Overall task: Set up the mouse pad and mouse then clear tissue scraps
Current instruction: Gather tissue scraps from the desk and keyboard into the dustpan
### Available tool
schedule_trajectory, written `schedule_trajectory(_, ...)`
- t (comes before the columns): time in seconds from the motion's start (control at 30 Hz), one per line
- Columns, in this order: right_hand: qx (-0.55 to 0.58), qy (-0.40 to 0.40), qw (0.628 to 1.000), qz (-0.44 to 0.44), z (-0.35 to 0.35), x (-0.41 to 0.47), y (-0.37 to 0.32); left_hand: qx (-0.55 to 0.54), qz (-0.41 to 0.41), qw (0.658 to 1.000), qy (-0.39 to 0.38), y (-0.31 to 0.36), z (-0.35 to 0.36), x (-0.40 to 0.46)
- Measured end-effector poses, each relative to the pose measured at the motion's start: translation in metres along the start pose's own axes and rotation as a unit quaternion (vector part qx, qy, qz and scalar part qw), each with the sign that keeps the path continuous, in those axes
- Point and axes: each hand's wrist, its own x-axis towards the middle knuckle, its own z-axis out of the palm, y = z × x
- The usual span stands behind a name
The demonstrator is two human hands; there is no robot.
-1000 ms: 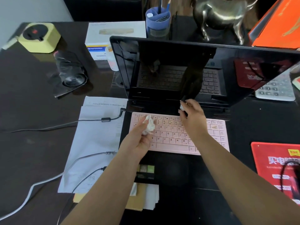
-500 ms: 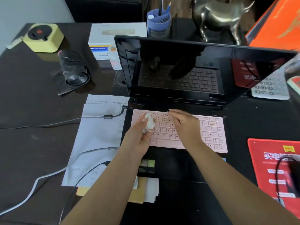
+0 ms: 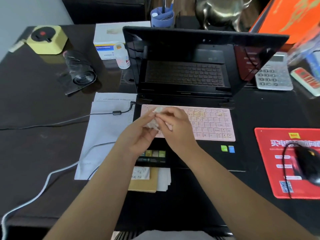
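Both my hands pinched tissue scraps over the pink keyboard.

My left hand [image 3: 138,135] and right hand [image 3: 174,125] closed together on the tissue wad [image 3: 153,125] above the keyboard [image 3: 207,122]; shreds could slip between keys if my pinch loosened. The mouse [image 3: 308,163] sat on the red mouse pad [image 3: 277,170], far right.

We hold crumpled tissue scraps [image 3: 153,124] between our left hand [image 3: 138,135] and right hand [image 3: 174,127] above the pink keyboard [image 3: 207,122]; the black mouse [image 3: 308,163] rests on the red mouse pad [image 3: 270,153].
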Motion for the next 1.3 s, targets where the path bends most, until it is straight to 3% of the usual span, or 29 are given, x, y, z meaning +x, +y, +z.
schedule_trajectory(0.13,0.026,-0.081,0.996,-0.013,0.012,-0.012,-0.015,-0.047,0.008,0.999,-0.012,0.005,-0.022,-0.015)
schedule_trajectory(0.23,0.123,-0.127,0.982,0.063,0.011,-0.017,-0.021,-0.035,0.011,0.999,-0.036,0.004,-0.028,-0.025)
schedule_trajectory(0.43,0.09,-0.09,0.99,0.06,-0.003,-0.033,-0.02,0.027,0.002,0.999,-0.033,-0.009,-0.021,-0.028)
schedule_trajectory(0.7,0.023,0.055,0.993,0.105,-0.086,-0.07,0.011,0.132,-0.063,0.985,-0.088,-0.074,0.061,-0.022)
schedule_trajectory(0.83,-0.011,0.15,0.974,0.17,-0.163,-0.122,0.048,0.206,-0.112,0.96,-0.152,-0.155,0.13,-0.028)
schedule_trajectory(1.0,-0.086,0.284,0.917,0.267,-0.272,-0.217,0.099,0.243,-0.213,0.924,-0.204,-0.289,0.222,-0.053)
schedule_trajectory(1.3,-0.183,0.443,0.791,0.381,-0.412,-0.391,0.151,0.387,-0.31,0.808,-0.319,-0.511,0.332,-0.133)
